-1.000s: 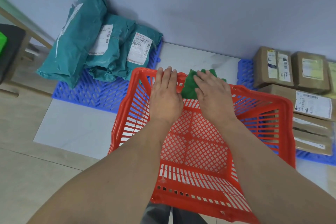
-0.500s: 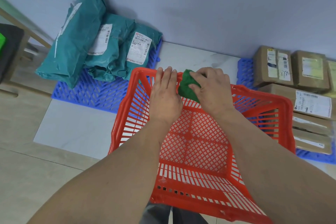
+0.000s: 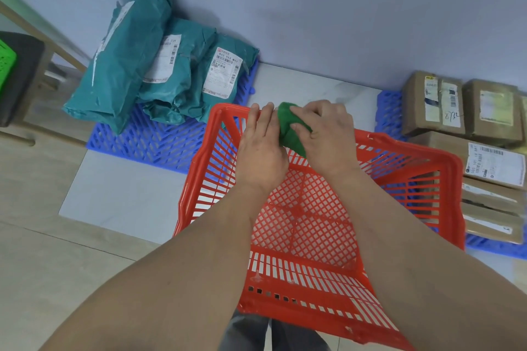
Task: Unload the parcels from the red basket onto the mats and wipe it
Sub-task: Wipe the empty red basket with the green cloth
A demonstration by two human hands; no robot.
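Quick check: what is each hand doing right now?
Left hand: flat, fingers resting on the red plastic basket rim, holding nothing.
Right hand: closed on the bunched green cloth.

Red lattice basket (image 3: 445,179), green cloth (image 3: 288,128), teal parcels (image 3: 159,65), blue mats (image 3: 148,139)

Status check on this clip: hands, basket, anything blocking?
Left hand flat on far rim of red plastic basket; right hand gripping bunched green cloth there. Basket empty of parcels. Nothing in the way.
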